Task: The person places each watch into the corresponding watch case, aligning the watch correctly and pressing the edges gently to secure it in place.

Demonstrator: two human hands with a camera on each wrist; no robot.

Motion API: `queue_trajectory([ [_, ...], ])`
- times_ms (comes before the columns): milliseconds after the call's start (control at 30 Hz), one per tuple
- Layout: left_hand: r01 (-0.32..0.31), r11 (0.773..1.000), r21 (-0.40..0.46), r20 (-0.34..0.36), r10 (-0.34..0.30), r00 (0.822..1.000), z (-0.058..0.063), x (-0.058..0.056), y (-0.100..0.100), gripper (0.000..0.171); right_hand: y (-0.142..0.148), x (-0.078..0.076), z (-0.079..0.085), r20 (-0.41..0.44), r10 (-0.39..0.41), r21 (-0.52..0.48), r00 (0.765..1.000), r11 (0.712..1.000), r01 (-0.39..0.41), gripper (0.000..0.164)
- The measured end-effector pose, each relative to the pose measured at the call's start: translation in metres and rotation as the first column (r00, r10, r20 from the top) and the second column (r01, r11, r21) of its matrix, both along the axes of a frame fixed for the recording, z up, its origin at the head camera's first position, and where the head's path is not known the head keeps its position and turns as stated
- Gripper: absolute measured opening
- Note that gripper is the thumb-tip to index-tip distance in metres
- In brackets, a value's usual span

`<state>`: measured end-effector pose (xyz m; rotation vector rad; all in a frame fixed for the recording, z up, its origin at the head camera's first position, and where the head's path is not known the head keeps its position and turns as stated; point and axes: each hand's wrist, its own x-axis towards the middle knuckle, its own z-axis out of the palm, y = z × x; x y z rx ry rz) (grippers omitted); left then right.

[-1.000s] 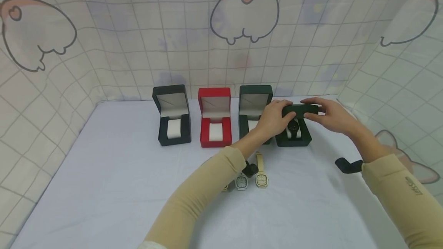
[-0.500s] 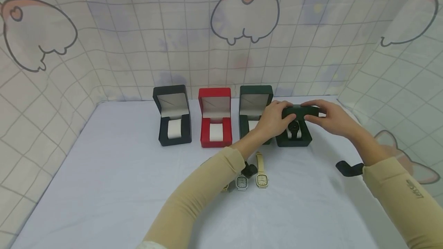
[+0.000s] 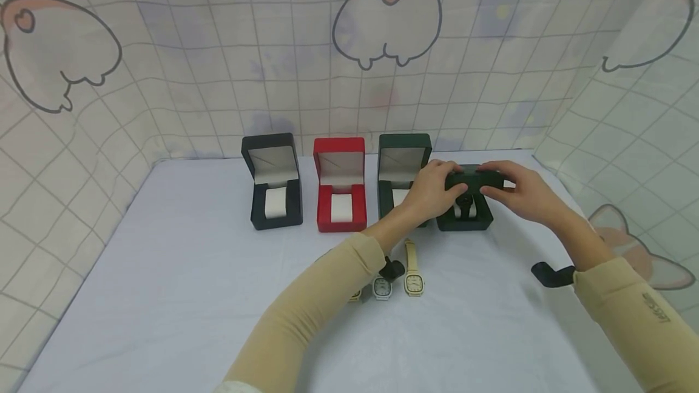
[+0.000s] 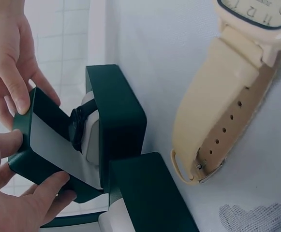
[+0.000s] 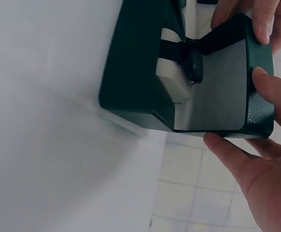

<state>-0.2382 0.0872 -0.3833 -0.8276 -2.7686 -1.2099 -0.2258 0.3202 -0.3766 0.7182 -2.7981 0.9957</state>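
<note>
At the right end of a row stands a dark green watch box (image 3: 464,225); a black watch (image 5: 192,60) sits inside on a white cushion (image 5: 171,79). Its hinged lid (image 3: 474,182) is tilted partway down over the watch, grey lining facing in. My left hand (image 3: 431,190) grips the lid's left end between thumb and fingers. At the other end, my right hand (image 3: 523,191) pinches the lid in the same way. The wrist views show a wedge of space between lid and base, and the watch within it.
To the left stand another green box (image 3: 405,144), a red box (image 3: 339,223) and a dark blue box (image 3: 276,221), all with lids raised. In front lie a cream watch (image 3: 413,284), a silver watch (image 3: 381,288) and a gold-coloured one (image 3: 355,296), partly under my left sleeve.
The lid has tipped a little further forward and down, covering more of the black watch. Both hands have moved with it, keeping their grip.
</note>
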Motion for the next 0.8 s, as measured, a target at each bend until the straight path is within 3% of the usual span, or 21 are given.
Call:
queue_trajectory([
  [433,0.02,1.0,0.008,-0.033,-0.019,0.999,-0.008,0.003,0.001,0.037,-0.001,0.007,-0.014,-0.065,-0.008,-0.019,0.998,1.0,0.007,0.043],
  [800,0.082,0.99,-0.115,-0.057,-0.089,0.994,-0.022,0.009,0.004,0.032,-0.002,0.011,-0.044,-0.187,0.041,0.045,0.981,0.998,-0.033,0.046],
])
